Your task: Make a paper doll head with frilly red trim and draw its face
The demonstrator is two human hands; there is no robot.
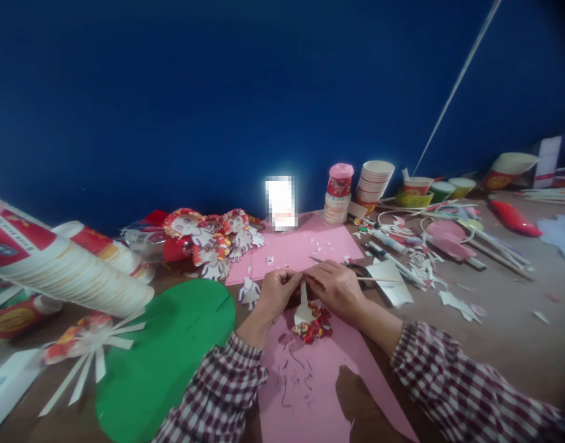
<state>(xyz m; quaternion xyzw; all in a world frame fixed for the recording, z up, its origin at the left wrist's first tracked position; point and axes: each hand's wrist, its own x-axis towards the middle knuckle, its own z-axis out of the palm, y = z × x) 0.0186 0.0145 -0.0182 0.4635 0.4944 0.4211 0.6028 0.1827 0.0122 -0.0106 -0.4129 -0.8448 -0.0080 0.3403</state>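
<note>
Between my hands is a cut paper cup [304,315], a pale disc with curled red and yellow printed strips along its lower edge. My left hand [278,294] is closed, thumb and forefinger pinching the top of its white strip. Fingers bent, my right hand [335,288] closes on the same strip from the other side; its fingertips are partly hidden. A thin stick [379,280] shows to the right of my right hand; whether that hand grips it I cannot tell. Under the hands lies pink paper [305,381] with dark marks.
Paper doll cutouts [213,237] are heaped behind my left hand. Stacked paper cups [79,271] lean at left beside a green sheet [171,351] and a strip-cut cup [95,344]. Upright cup stacks [374,184], markers [390,242] and paper scraps [425,267] are at right.
</note>
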